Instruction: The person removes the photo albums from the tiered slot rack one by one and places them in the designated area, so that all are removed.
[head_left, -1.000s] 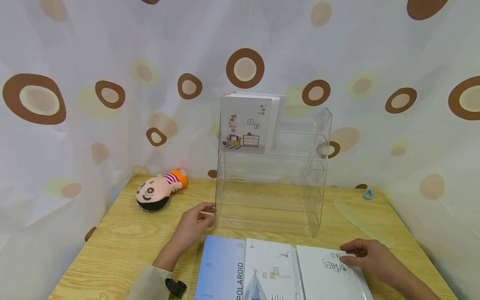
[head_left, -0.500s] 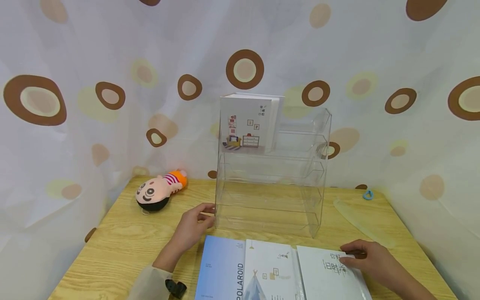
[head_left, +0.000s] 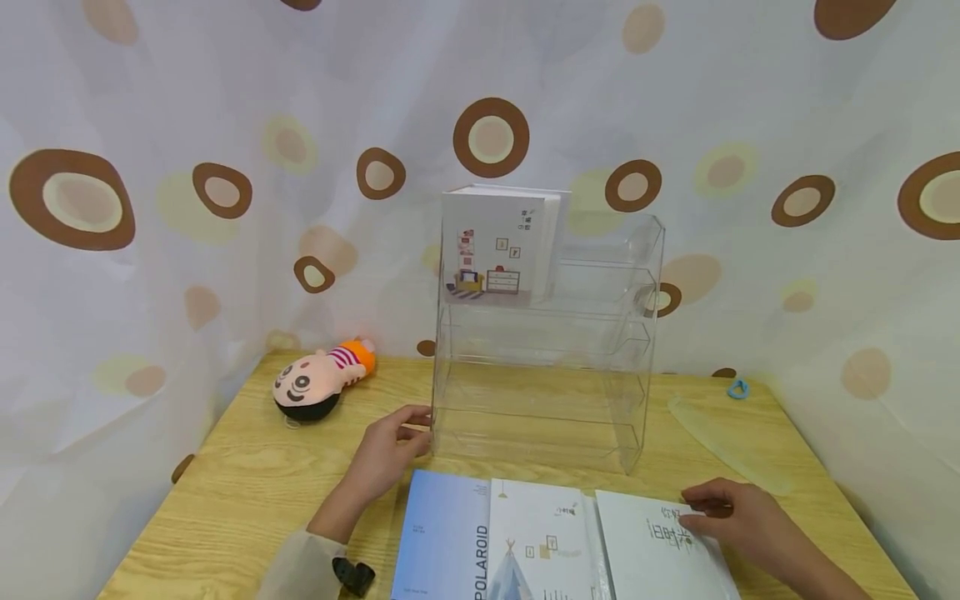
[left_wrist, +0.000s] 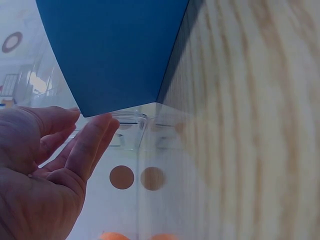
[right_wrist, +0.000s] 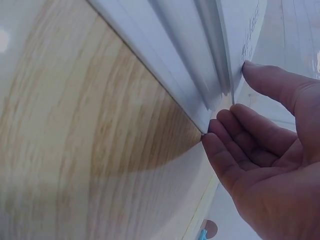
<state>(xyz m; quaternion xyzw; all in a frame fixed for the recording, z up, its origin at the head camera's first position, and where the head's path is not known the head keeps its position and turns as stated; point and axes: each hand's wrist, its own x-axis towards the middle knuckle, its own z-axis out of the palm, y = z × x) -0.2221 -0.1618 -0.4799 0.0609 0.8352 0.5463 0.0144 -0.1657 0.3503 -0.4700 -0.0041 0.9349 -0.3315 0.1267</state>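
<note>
The right hand (head_left: 738, 525) pinches the white book (head_left: 652, 554) at lower right, thumb on its cover, bent fingertips at its edge. The left hand (head_left: 382, 454) has slightly bent fingers at the left edge of the clear rack (head_left: 532, 437), centre; whether they grip is unclear. The tent-print book (head_left: 543, 525) and blue POLAROID book (head_left: 442, 533) lie bottom centre. The furniture-print book (head_left: 491, 225) stands in the rack's top tier.

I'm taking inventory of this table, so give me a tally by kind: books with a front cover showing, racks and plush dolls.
Books: 4 (blue book, tent-picture book, rightmost white book, furniture-picture book)
Clear rack: 1
Plush doll: 1
Total: 6
</note>
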